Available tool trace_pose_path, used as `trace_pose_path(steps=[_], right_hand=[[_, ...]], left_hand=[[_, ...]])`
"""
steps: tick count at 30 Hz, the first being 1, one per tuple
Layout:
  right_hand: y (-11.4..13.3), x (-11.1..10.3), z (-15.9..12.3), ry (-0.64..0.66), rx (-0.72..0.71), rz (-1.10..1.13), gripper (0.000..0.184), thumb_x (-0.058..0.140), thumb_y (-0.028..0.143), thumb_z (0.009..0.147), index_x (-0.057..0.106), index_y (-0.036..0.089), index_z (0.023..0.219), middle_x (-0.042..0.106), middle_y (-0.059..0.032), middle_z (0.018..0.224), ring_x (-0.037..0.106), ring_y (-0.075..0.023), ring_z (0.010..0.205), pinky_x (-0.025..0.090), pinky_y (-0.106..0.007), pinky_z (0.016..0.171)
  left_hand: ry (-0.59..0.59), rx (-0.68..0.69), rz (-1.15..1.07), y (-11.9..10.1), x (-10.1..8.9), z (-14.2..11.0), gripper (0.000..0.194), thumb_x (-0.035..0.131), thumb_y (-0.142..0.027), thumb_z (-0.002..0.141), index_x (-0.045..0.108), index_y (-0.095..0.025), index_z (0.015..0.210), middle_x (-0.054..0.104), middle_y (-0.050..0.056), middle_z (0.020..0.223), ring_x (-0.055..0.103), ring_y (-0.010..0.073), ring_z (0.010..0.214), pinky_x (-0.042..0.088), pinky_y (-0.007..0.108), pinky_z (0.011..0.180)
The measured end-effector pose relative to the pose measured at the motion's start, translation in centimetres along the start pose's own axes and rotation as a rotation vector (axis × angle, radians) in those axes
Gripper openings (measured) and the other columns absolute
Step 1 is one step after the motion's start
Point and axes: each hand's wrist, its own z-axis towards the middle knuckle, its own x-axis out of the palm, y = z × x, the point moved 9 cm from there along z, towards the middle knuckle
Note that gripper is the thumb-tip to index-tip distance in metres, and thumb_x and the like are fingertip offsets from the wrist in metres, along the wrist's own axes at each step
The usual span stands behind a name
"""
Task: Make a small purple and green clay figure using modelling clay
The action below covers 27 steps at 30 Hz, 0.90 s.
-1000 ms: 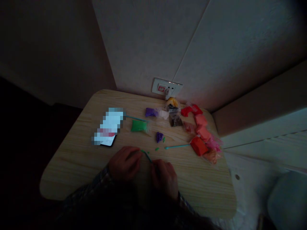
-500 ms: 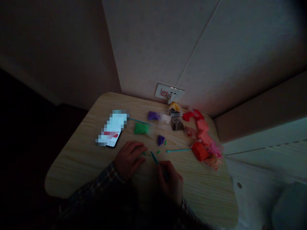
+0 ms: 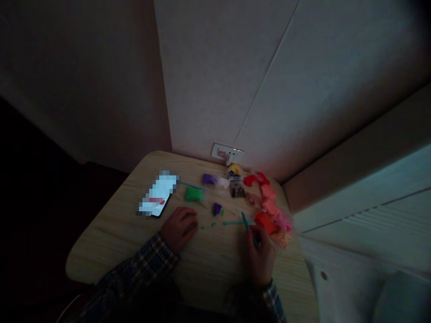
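My right hand [image 3: 261,253] grips a teal modelling tool [image 3: 245,220], whose flat tip points up and away from me, over the right part of the table. My left hand [image 3: 179,229] rests on the wood with its fingers drawn together against the thumb; whatever may be between them is hidden. Just right of those fingertips lie small green clay pieces [image 3: 213,224]. Beyond them sits a cluster of purple clay balls [image 3: 217,209], like a bunch of grapes, with a green piece against its right side. A second teal tool [image 3: 232,223] lies flat between the cluster and my right hand.
A lit phone [image 3: 160,195] lies at the left. Bags of green clay [image 3: 194,194], purple clay [image 3: 209,179] and brown clay [image 3: 238,190] stand behind. Red clay packs [image 3: 265,223] line the right edge. A wall socket [image 3: 227,153] is behind the table [image 3: 111,251].
My right hand has carried the teal tool to the right, away from the green pieces. My left fingers have closed together, and the green piece beside them is out of sight. The view has shifted.
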Motion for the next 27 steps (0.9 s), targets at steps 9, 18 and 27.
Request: trace_pose_path(steps=[9, 18, 27], right_hand=[[1.3, 1.5, 1.1, -0.046, -0.274, -0.264, 0.028, 0.038, 0.034, 0.094, 0.057, 0.017, 0.083, 0.06, -0.0068, 0.079, 0.056, -0.0209, 0.079, 0.041, -0.034, 0.073], [1.1, 0.4, 1.4, -0.176, -0.22, -0.283, 0.015, 0.042, 0.021, 0.087, 0.056, 0.017, 0.089, 0.057, -0.0087, 0.088, 0.052, -0.0243, 0.085, 0.037, -0.037, 0.075], [7.2, 4.3, -0.8, 0.053, -0.482, -0.165, 0.026, 0.045, 0.003, 0.078, 0.062, 0.021, 0.088, 0.06, -0.0037, 0.093, 0.054, -0.0188, 0.093, 0.037, -0.033, 0.083]], left_hand=[[-0.053, 0.205, 0.235, -1.7, 0.2, -0.4, 0.019, 0.047, -0.015, 0.087, 0.065, -0.016, 0.088, 0.067, 0.008, 0.089, 0.061, 0.0205, 0.085, 0.054, 0.035, 0.076], [-0.1, 0.224, 0.223, -1.4, -0.4, -0.1, 0.022, 0.046, -0.017, 0.089, 0.065, -0.017, 0.077, 0.067, 0.006, 0.078, 0.062, 0.0173, 0.075, 0.056, 0.03, 0.07], [-0.2, 0.136, 0.168, 0.6, -1.6, -1.1, 0.022, 0.047, -0.022, 0.089, 0.067, -0.017, 0.083, 0.07, 0.006, 0.082, 0.066, 0.0173, 0.077, 0.058, 0.031, 0.072]])
